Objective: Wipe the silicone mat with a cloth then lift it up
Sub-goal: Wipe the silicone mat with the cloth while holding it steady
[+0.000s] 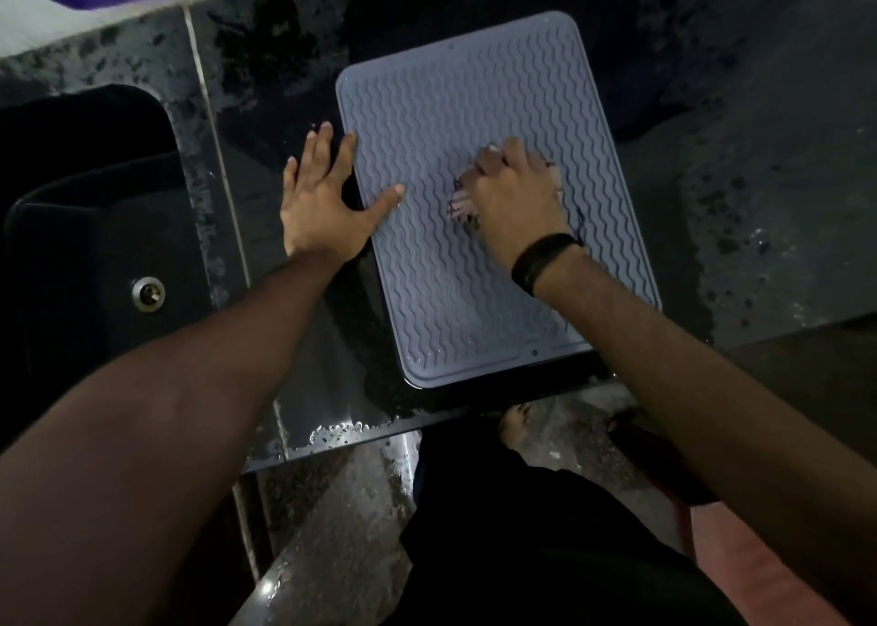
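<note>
On a wet dark countertop, the left hand lies flat, fingers spread, pinning the grey silicone mat at its near-side long edge while the right hand presses a bunched cloth mid-mat.

Left hand flat, fingers spread — right hand curled, gripping.

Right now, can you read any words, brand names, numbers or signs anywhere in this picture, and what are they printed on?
None can be read.
Silicone mat: only a raised wavy pattern, no lettering visible.
Black wristband on the right wrist: plain, no text visible.
Cloth under the right hand: patterned, but no words show.
Wet dark countertop and sink: no labels or markings visible.
</note>
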